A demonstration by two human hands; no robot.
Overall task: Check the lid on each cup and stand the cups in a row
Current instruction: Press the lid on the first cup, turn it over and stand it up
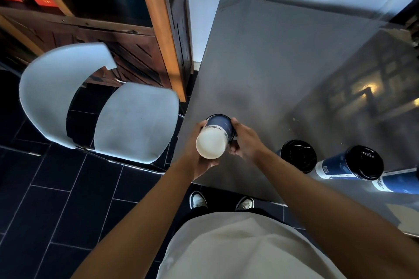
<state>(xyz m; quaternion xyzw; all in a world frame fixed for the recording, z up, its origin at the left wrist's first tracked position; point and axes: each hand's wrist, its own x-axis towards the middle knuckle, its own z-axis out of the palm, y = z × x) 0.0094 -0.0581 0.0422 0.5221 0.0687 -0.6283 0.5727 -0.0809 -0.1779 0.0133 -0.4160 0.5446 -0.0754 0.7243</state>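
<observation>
A blue paper cup (216, 136) is held in mid-air at the centre of the frame, above the lower left edge of the grey counter (283, 63). The cup is tipped over, so that its white bottom is turned toward the camera and its black lid (219, 117) points away, toward the upper part of the frame. The left hand (199, 156) is curled round the bottom end of the cup, with the fingertips seen at the cup's left side. The right hand (243, 142) is curled round the lid end from the right, the thumb laid against the cup wall near the lid's rim. Thus the cup lies between both grips, each clamped on it.

To the right, lower in the frame, three more blue cups stand on the counter near its front edge: the nearest standing cup (298, 155), the middle cup (353, 164), both with black lids on, and a third cup (399, 182) cut off by the right edge of the frame, its lid out of sight.

A pale chair (136, 120) is seen at the left, beside the counter, on a dark tiled floor (45, 210). A wooden shelf (136, 41) is seen at the upper left.
</observation>
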